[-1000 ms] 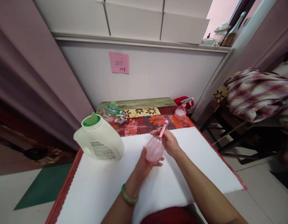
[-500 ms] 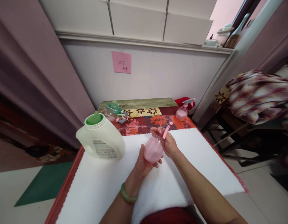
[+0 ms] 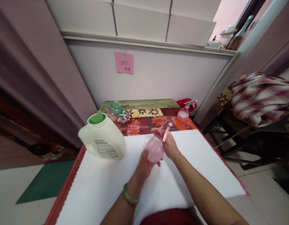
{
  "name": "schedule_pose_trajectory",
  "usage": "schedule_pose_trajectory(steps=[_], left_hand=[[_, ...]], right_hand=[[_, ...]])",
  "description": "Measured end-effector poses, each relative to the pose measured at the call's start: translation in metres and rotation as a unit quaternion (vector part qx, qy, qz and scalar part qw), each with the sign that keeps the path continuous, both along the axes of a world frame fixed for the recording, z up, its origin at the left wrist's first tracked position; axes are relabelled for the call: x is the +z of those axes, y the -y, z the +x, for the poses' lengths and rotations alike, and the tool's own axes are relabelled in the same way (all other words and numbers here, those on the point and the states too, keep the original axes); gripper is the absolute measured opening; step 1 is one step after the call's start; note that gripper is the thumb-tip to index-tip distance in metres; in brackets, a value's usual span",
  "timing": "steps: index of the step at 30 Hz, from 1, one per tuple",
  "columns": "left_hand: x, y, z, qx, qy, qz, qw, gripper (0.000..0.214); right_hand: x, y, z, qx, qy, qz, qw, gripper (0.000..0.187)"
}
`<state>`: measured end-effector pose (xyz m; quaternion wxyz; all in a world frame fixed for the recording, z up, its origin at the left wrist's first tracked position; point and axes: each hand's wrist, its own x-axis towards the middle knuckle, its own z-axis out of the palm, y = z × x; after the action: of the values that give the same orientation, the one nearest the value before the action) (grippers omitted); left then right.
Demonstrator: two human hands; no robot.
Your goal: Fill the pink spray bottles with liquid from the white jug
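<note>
A pink spray bottle [image 3: 154, 150] is held tilted above the white cloth [image 3: 107, 184] on the table. My left hand [image 3: 144, 165] cups the bottle's round body from below, fingers wrapped round it. My right hand [image 3: 168, 143] grips the bottle's neck and its pink trigger head [image 3: 166, 130]. A green bangle [image 3: 130, 197] is on my left wrist.
A large pale jug with a green open mouth [image 3: 103, 137] stands on the cloth's far left corner. A second pink spray bottle [image 3: 183, 113] stands at the table's far right. Green and pink sprayer parts [image 3: 117, 112] lie at the far left. A chair with plaid cloth [image 3: 261, 100] is at right.
The bottle's trigger head has turned slightly in my right hand while the left keeps the body still. The camera view has shifted a little.
</note>
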<state>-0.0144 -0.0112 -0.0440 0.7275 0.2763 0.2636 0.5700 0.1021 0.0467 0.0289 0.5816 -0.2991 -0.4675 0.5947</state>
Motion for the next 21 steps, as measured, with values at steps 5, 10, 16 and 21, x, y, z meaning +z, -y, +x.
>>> schedule_pose_trajectory(steps=[5,10,16,21], left_hand=[[-0.002,-0.002,0.003,0.104,-0.071,0.028,0.992,0.066],[-0.012,-0.005,0.004,0.230,-0.129,0.041,0.964,0.087],[-0.021,-0.009,-0.001,0.191,-0.093,0.018,0.977,0.115],[-0.019,-0.011,-0.004,0.005,-0.043,-0.038,0.998,0.101]], right_hand=[[-0.008,0.000,-0.001,-0.043,0.016,-0.014,0.999,0.033],[-0.010,0.003,-0.008,-0.101,0.025,-0.030,0.994,0.027],[-0.014,0.003,-0.012,-0.118,0.011,-0.032,0.992,0.024],[-0.017,0.000,-0.007,-0.091,0.006,0.025,0.996,0.026]])
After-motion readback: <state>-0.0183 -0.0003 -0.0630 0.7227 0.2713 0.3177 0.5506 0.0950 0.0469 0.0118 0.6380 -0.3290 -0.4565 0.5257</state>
